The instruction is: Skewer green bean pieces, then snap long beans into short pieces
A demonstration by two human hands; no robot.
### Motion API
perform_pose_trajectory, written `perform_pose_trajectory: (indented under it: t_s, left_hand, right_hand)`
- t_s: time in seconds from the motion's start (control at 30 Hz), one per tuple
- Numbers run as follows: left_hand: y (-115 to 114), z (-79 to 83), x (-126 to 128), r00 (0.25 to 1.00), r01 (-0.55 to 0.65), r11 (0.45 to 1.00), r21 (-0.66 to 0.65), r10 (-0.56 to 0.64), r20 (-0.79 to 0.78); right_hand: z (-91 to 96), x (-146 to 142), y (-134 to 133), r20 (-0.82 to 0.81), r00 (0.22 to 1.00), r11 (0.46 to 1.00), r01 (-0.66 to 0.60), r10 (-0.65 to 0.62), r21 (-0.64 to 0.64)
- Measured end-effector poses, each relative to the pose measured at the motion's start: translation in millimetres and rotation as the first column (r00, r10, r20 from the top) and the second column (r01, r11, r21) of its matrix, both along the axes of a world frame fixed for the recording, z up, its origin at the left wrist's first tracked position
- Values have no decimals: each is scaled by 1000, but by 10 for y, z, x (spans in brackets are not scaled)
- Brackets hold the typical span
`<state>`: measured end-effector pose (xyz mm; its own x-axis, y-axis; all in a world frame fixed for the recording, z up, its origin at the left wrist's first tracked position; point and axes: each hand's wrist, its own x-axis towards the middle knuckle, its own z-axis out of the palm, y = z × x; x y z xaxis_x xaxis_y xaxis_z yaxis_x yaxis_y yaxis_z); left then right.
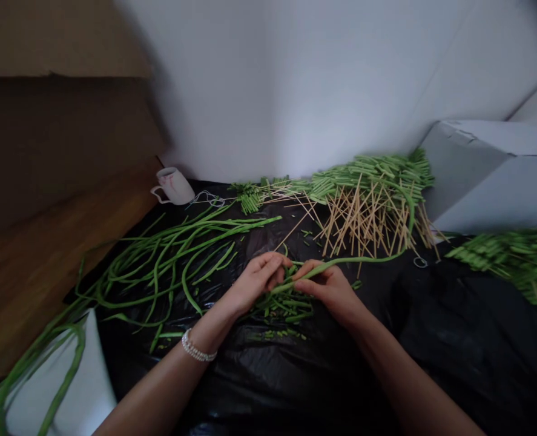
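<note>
My right hand point(325, 287) pinches a long green bean point(363, 260) between thumb and fingers. One end of the bean reaches in front of my left fingers; the rest runs right and bends up over the pile of skewers. My left hand point(263, 275) is closed, and a thin wooden skewer point(290, 233) slants up and right from its fingertips. What else lies within those fingers is hidden. Under both hands are short cut bean pieces point(290, 309) on black plastic sheeting point(268, 381).
Long whole beans point(159, 260) lie tangled at left, some over a white box edge point(82, 375). Skewered bean bundles point(372, 172) with bare stick ends point(359, 221) stand at the wall. More bundles point(513, 257) lie right, near a white box point(490, 175). A mug point(175, 186) lies tilted back left.
</note>
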<state>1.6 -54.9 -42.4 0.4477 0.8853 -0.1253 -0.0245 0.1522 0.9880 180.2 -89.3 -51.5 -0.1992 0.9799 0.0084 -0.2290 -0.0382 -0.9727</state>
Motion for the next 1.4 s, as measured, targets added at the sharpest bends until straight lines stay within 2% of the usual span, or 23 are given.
perform_pose_trajectory:
  t_s: [0.1, 0.2, 0.37, 0.67, 0.83, 0.97, 1.07, 1.23, 1.4]
  left_hand:
    - [-75, 55, -4, 970, 219, 973, -68, -224, -89]
    - [-63, 77, -74, 938, 318, 940, -126, -331, -101]
    - [-31, 49, -113, 940, 305, 944, -126, -320, -118]
    - [-67, 84, -58, 943, 269, 961, -60, -276, -188]
    - [-87, 109, -37, 969, 148, 988, 46, -135, -206]
    - [-105, 62, -16, 1000, 24, 995, -102, -24, 1]
    - [-112, 15, 28, 981, -47, 986, -161, 76, 178]
    - [-33, -12, 28, 889, -113, 956, -272, 219, 402]
    - [189, 54, -198, 699, -263, 905, -336, 418, 580]
  right_hand:
    - [-3, 9, -10, -33, 997, 998, -66, 66, -23]
    - [1, 22, -17, -51, 995, 996, -84, 81, -44]
    - [-10, 64, 16, -188, 982, 999, -5, -5, -53]
    - [-34, 78, 45, -58, 998, 999, 37, -38, -6]
    - [-5, 96, 40, -66, 996, 998, 58, -58, -4]
    - [-12, 91, 40, -154, 983, 994, 88, -98, -68]
    - [-39, 52, 40, -169, 979, 990, 98, -114, -98]
    - [-76, -25, 18, -101, 986, 990, 126, -131, -55]
    - [-77, -10, 14, -48, 981, 982, 190, -189, 17]
